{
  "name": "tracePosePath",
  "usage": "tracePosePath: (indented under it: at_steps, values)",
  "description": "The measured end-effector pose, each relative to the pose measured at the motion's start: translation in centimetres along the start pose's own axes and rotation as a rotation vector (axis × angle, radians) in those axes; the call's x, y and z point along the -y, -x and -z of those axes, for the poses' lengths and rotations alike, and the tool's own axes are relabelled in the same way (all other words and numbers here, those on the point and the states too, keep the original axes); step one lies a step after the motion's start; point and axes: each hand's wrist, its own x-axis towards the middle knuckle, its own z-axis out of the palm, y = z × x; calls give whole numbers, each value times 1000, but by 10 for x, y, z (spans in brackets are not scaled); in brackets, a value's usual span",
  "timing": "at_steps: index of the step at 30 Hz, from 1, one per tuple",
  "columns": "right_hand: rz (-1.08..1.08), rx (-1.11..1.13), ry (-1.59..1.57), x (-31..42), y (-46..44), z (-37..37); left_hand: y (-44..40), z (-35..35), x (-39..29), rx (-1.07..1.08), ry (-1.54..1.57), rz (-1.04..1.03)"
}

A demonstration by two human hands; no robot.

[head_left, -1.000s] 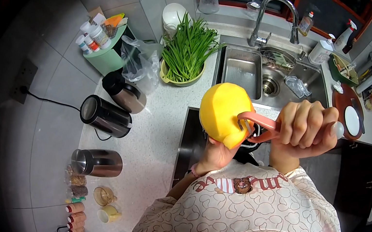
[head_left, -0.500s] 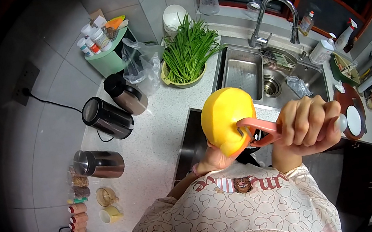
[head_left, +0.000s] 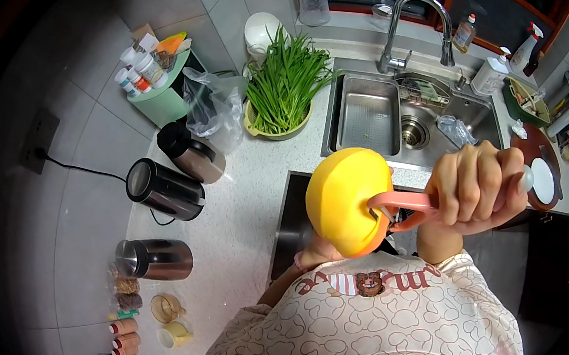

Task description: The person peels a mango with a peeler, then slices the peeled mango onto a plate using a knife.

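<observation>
Round yellow fruit [head_left: 345, 197], held in the left hand [head_left: 320, 249] (fingers mostly hidden), touches a pink forked peeler [head_left: 409, 201] clenched in the right hand [head_left: 478, 186].

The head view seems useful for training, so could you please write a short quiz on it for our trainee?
1. Which hand holds the peeler?
2. Where are the greens?
A) in a mug
B) in a bowl
C) in the sink
3. True or false: the left hand holds a kettle.

Key:
1. The right hand.
2. B, in a bowl.
3. False; it holds the yellow fruit.
</observation>
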Motion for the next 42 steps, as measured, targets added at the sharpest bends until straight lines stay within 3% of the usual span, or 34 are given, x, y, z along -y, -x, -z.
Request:
tracePosePath:
  at_steps: [4,9,27,42]
  values:
    - [28,-27,-43,1,0,1,11,26,3,-295,-477,5]
    - [19,-32,-86,3,-1,1,18,50,20,-399,-323,-43]
    - [82,14,-167,15,1,1,15,-4,-13,77,-159,101]
    - [112,74,-251,22,0,1,9,-36,-21,400,-217,220]
